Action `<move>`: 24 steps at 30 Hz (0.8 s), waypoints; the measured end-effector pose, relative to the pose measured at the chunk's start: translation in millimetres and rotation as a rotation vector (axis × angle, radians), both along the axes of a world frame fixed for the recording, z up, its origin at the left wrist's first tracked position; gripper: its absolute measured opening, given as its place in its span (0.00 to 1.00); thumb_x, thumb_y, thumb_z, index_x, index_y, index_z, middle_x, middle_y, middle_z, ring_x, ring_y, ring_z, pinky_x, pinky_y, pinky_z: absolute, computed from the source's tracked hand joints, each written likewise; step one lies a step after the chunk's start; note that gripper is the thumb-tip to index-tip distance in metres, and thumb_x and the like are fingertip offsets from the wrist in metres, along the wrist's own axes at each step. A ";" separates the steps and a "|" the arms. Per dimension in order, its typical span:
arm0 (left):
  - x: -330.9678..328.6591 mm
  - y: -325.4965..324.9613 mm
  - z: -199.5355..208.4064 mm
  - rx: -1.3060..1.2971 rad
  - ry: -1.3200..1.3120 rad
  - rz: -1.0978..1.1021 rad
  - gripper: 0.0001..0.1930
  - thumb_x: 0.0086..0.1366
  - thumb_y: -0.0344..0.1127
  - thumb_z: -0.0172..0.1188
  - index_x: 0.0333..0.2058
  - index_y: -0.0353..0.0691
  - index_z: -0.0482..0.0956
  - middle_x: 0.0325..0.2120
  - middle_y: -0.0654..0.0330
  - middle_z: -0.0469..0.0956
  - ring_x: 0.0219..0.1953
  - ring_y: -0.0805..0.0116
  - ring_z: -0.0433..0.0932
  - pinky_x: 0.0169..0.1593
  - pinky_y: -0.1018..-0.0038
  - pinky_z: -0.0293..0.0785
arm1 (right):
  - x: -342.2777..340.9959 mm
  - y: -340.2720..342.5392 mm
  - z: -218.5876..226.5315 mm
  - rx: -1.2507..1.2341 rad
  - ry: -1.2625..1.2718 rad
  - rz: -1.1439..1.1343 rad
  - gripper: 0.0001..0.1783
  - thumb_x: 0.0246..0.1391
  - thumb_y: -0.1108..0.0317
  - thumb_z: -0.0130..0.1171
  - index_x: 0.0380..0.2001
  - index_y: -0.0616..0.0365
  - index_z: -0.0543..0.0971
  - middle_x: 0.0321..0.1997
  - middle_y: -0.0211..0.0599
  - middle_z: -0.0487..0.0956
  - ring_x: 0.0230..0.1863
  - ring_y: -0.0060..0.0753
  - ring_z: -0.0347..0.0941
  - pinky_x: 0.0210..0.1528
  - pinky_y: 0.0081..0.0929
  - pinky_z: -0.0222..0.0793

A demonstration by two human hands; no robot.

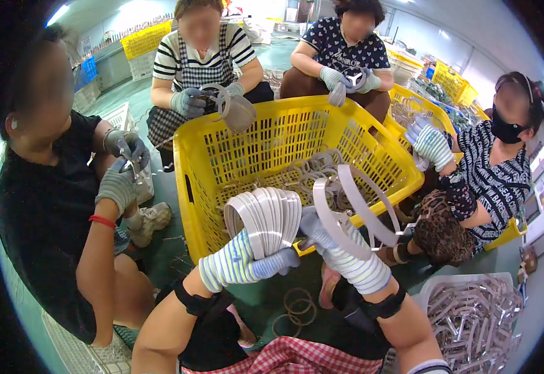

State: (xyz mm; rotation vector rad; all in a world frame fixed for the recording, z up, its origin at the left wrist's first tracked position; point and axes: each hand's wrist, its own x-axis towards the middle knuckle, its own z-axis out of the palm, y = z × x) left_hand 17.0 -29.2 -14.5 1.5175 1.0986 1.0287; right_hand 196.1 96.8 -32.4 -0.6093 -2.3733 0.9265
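Observation:
My left hand, in a blue-and-white striped glove, is closed round a thick stack of curved pale grey bands, nested one in another. My right hand, gloved alike, grips loose curved bands of the same sort, their arcs standing up from the fingers; its exact finger hold is partly hidden. Both hands are over the near rim of a yellow perforated basket. Inside it, more curved bands lie in a loose heap.
Several gloved co-workers sit round the basket, handling similar bands. At lower right stands a white crate full of bent strips. A few rings lie on the green floor near my feet. Another yellow basket stands behind at right.

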 end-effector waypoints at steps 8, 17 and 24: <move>7.9 3.4 -16.5 0.085 -0.028 0.138 0.11 0.61 0.30 0.58 0.43 0.36 0.76 0.35 0.59 0.78 0.39 0.69 0.76 0.43 0.73 0.72 | 2.6 8.0 -32.1 -0.470 0.322 0.028 0.18 0.53 0.58 0.61 0.41 0.60 0.77 0.38 0.31 0.77 0.37 0.23 0.70 0.39 0.23 0.66; -11.1 12.8 -8.2 0.607 0.415 0.436 0.11 0.57 0.28 0.59 0.40 0.41 0.78 0.38 0.57 0.77 0.38 0.65 0.76 0.42 0.73 0.73 | 11.0 11.3 8.1 -1.427 0.719 -0.017 0.15 0.52 0.60 0.60 0.34 0.62 0.78 0.35 0.39 0.80 0.37 0.32 0.76 0.44 0.31 0.73; -13.7 4.8 0.5 0.157 0.046 0.539 0.07 0.59 0.36 0.61 0.32 0.40 0.77 0.26 0.65 0.76 0.27 0.71 0.74 0.33 0.75 0.72 | 26.4 14.9 19.3 -0.869 0.384 -0.127 0.12 0.51 0.64 0.60 0.36 0.60 0.77 0.34 0.34 0.79 0.35 0.29 0.76 0.42 0.24 0.72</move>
